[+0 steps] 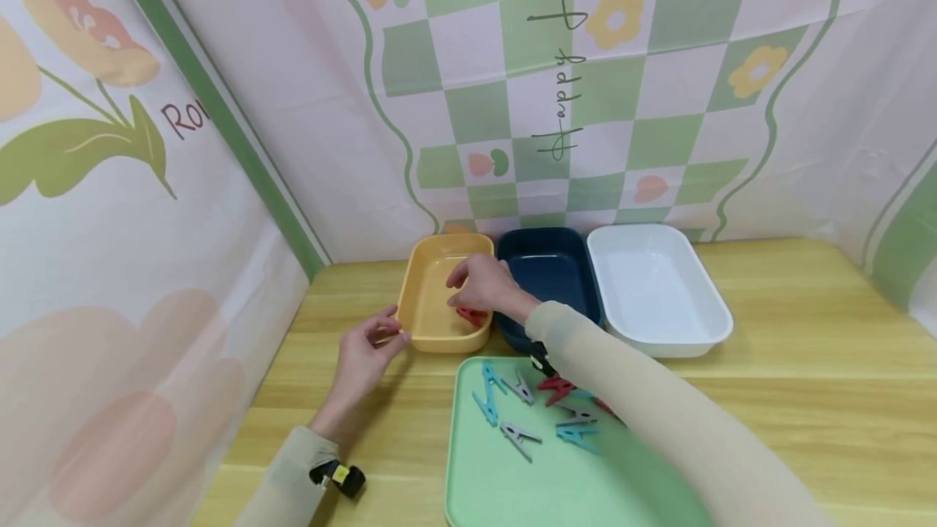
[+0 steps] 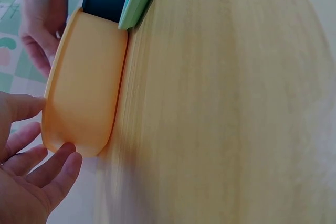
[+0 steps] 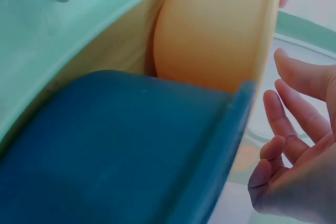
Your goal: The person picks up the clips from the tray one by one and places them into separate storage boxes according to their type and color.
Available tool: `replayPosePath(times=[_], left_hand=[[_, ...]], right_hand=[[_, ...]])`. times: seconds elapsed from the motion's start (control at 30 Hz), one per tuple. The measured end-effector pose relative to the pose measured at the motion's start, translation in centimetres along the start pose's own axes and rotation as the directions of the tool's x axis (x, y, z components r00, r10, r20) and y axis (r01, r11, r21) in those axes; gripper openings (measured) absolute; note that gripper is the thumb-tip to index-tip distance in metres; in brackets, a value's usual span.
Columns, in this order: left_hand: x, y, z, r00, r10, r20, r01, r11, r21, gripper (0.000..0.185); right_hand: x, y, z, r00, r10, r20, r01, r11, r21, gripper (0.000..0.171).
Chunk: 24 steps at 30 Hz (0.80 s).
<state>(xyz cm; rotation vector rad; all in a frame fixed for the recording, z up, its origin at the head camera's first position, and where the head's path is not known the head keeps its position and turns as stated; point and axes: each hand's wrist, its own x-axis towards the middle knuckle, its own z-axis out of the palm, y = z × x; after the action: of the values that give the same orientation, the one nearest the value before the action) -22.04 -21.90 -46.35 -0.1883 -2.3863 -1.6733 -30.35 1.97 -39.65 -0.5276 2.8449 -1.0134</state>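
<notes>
My right hand (image 1: 483, 283) hovers over the yellow box (image 1: 442, 344), and in the right wrist view its thumb and fingers stand apart with nothing between them. Below it a red clothespin (image 1: 472, 316) lies inside that box, near the right wall. With relaxed, spread fingers my left hand (image 2: 31, 171) touches the rim and outer wall at the yellow box's near left corner. Several clothespins are scattered on the green tray (image 1: 571, 486): blue ones (image 1: 576, 434), grey ones (image 1: 519, 436) and red ones (image 1: 556, 387). My right forearm partly covers that group.
A dark blue box (image 1: 549, 241) stands directly right of the yellow one, partly behind my right wrist. Farther right comes a white box (image 1: 662, 287). All three line the back of the wooden table (image 1: 805, 348), before a patterned cloth (image 1: 542, 88).
</notes>
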Motion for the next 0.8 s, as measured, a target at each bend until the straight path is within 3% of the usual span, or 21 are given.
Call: replayPosePath(times=[0.4, 0.8], left_hand=[[-0.1, 0.2, 0.0, 1.0, 0.007, -0.003, -0.007, 1.0, -0.003, 0.015], [-0.2, 0.3, 0.1, 1.0, -0.01, -0.003, 0.01, 1.0, -0.004, 0.015]], right_hand=[[-3.6, -0.4, -2.4, 0.985, -0.164, -0.052, 0.17, 0.979, 0.116, 0.02], [-8.0, -0.5, -4.3, 0.985, -0.15, -0.086, 0.162, 0.976, 0.147, 0.018]])
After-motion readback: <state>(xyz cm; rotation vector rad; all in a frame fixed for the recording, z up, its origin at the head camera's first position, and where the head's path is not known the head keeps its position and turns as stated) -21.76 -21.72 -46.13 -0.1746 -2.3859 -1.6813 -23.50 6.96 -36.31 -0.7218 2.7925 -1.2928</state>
